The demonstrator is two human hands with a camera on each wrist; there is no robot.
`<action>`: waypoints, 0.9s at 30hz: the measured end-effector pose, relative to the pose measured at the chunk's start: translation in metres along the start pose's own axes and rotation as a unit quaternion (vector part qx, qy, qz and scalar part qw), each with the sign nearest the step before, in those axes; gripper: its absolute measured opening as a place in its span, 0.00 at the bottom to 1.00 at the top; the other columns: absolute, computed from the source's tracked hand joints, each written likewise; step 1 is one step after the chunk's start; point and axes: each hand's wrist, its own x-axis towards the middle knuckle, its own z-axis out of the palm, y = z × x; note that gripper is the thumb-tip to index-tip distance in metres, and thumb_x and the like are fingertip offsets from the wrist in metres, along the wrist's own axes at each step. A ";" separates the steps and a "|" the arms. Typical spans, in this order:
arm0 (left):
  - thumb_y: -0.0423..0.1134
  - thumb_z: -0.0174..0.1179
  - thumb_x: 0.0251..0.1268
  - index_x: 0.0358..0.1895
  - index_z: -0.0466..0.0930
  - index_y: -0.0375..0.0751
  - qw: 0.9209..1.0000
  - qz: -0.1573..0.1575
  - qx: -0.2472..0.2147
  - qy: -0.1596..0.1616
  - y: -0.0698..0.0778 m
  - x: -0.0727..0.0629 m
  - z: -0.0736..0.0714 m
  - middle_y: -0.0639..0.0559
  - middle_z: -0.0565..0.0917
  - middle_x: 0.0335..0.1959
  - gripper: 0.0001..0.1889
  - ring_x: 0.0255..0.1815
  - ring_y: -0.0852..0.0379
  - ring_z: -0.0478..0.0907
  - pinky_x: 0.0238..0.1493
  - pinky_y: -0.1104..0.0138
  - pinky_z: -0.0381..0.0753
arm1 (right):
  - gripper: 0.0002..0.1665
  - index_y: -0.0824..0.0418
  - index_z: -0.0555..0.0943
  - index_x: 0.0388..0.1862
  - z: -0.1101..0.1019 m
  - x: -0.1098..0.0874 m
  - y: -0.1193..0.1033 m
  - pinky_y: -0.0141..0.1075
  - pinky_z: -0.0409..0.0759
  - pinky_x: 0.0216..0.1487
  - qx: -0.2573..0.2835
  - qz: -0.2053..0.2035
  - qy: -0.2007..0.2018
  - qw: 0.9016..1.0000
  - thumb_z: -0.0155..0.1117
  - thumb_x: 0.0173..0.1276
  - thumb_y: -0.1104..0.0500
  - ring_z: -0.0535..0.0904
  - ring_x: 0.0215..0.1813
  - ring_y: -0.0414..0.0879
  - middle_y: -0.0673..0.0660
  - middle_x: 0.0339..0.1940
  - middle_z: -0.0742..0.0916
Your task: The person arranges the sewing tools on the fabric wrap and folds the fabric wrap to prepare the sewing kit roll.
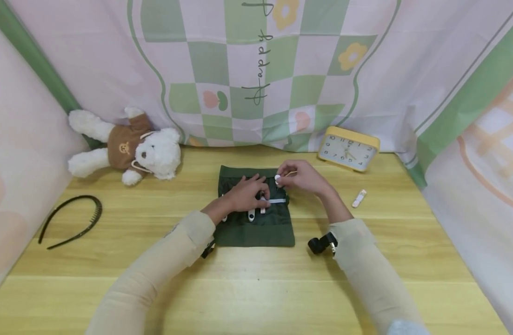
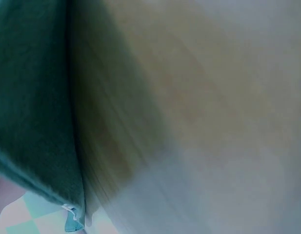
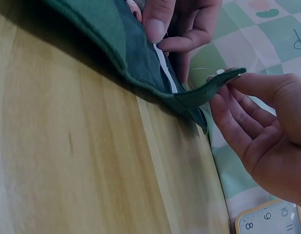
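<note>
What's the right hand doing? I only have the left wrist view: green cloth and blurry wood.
Observer: Right wrist view shows it: the right hand pinches a raised edge of the green cloth, thumb on one face, fingers on the other.
Operator: Copy. And the other hand, where's its thumb?
Observer: From the head view, the left hand lies over the cloth with its thumb at one end of a white strip. Can't tell whether it pinches the strip or just presses there.
</note>
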 end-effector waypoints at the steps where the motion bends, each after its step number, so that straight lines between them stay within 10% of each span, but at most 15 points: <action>1: 0.47 0.64 0.73 0.38 0.79 0.50 1.000 0.000 0.000 0.000 0.000 0.000 0.000 0.38 0.59 0.79 0.07 0.82 0.39 0.43 0.75 0.36 0.38 | 0.08 0.73 0.80 0.46 0.001 0.001 0.000 0.44 0.86 0.40 0.000 0.001 -0.001 1.000 0.66 0.71 0.69 0.86 0.39 0.55 0.65 0.38 0.84; 27: 0.46 0.64 0.73 0.39 0.80 0.51 1.000 0.004 -0.010 0.003 -0.003 0.003 0.001 0.40 0.63 0.78 0.06 0.82 0.39 0.43 0.75 0.36 0.37 | 0.05 0.72 0.82 0.43 0.008 0.012 -0.002 0.42 0.85 0.37 -0.026 0.023 -0.063 0.997 0.63 0.73 0.70 0.86 0.35 0.54 0.64 0.34 0.88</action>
